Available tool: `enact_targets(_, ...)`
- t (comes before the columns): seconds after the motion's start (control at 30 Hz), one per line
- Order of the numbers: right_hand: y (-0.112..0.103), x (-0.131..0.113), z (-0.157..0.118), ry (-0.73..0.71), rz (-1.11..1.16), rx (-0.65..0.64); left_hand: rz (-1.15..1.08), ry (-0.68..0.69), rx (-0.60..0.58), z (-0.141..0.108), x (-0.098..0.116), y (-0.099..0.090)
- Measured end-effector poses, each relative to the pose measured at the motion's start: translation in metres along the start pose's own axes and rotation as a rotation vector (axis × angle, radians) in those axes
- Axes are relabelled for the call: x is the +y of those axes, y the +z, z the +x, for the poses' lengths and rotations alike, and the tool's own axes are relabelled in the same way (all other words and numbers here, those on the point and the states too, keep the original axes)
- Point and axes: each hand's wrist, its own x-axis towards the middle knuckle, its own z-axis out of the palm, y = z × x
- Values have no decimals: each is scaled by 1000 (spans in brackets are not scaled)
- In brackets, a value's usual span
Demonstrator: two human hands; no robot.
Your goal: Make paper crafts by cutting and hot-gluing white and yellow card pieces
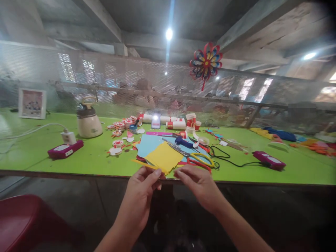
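My left hand (144, 187) pinches a narrow yellow paper strip (141, 163) between thumb and fingers at the table's front edge. Just to its right, my right hand (198, 183) has its fingers bent together near the strip's end; whether anything lies between them is too small to make out. Beyond my hands, a yellow paper sheet (165, 155) rests on light blue paper (147, 142). Scissors (201, 159) with yellow and red handles lie on the stack's right side. Behind them is a blue glue gun (183, 142) with a black cord.
Purple power strips (65, 149) (270, 160) lie left and right. A pump sprayer (88, 120) stands at back left beside paper pieces (115, 150). Paper cups (191, 121) stand at the back. A mesh screen (115, 77) bears a paper flower (207, 63). A red stool (23, 220) is lower left.
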Motion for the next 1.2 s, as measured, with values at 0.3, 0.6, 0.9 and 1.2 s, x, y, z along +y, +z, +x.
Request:
enact_targets(0.3,35,-26,-23,239,810,57,-14,-13,-47,-16,2,11)
enact_targets(0.6,42,-31,-24,265,767,131,-27,-17,-95,-21,-6,14)
enact_targets(0.9,24,-18,-23,303,652,9,355,266,-25,-19,33,-29)
enact_targets(1.2,-4,-11,-19,370,578,-106,1052,511,-281,-24,44,-27)
